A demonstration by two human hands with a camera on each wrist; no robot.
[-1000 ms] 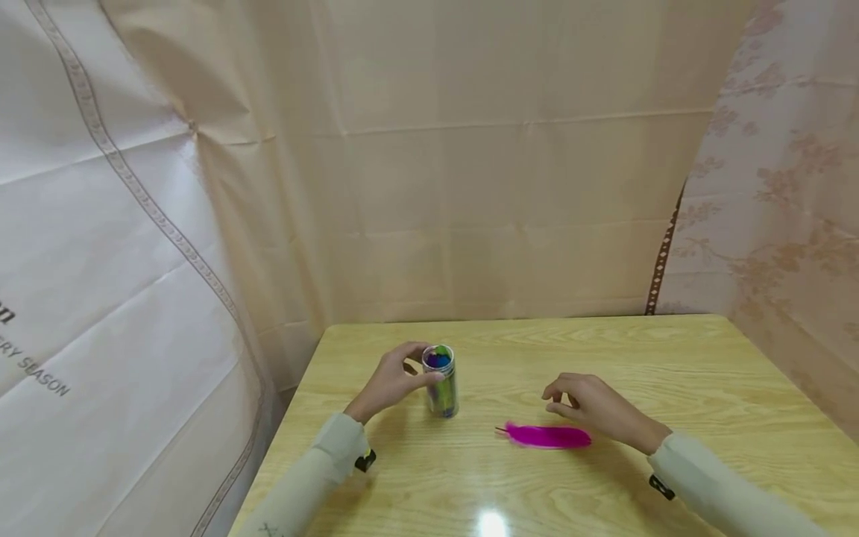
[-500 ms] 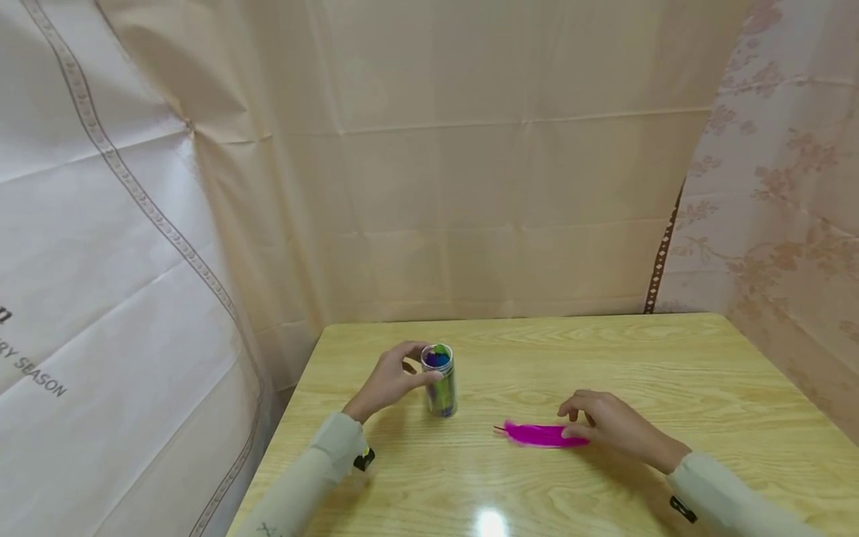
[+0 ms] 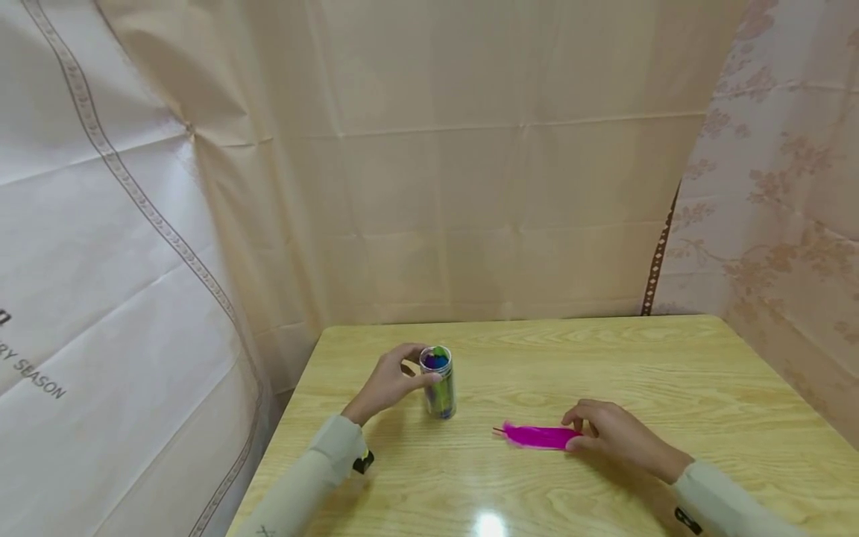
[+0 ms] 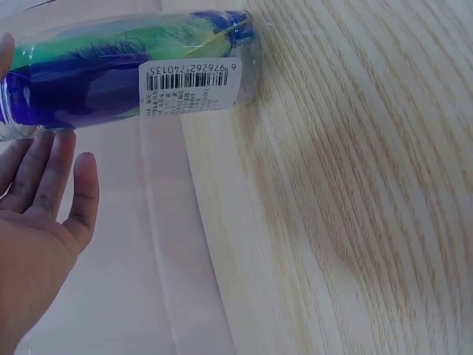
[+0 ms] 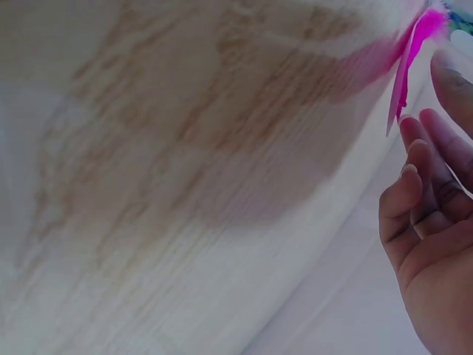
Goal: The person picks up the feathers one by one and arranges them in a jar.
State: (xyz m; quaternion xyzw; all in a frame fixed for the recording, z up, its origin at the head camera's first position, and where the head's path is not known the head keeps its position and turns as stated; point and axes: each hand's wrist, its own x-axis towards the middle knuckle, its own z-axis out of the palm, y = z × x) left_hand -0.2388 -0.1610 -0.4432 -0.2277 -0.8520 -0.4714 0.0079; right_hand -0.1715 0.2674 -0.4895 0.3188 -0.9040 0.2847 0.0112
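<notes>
A clear jar (image 3: 441,395) filled with green, blue and purple feathers stands upright on the table. My left hand (image 3: 388,382) holds it near the rim, thumb at the front and fingers behind. In the left wrist view the jar (image 4: 111,66) carries a white barcode label. A bright magenta feather (image 3: 537,437) lies right of the jar, its quill pointing left. At its right end, the thumb and fingers of my right hand (image 3: 620,438) close round the tip. The right wrist view shows the feather (image 5: 414,55) edge-on beside the fingertips; how firm the pinch is stays unclear.
The wooden table (image 3: 537,358) has a light glare near its front. Beige curtain cloth (image 3: 503,186) hangs behind it, with white cloth (image 3: 121,298) on the left and floral cloth (image 3: 785,194) on the right.
My right hand has moved right and down toward the near side, onto the magenta feather's right end, with thumb and fingers drawing together. The left hand and jar have kept their place.
</notes>
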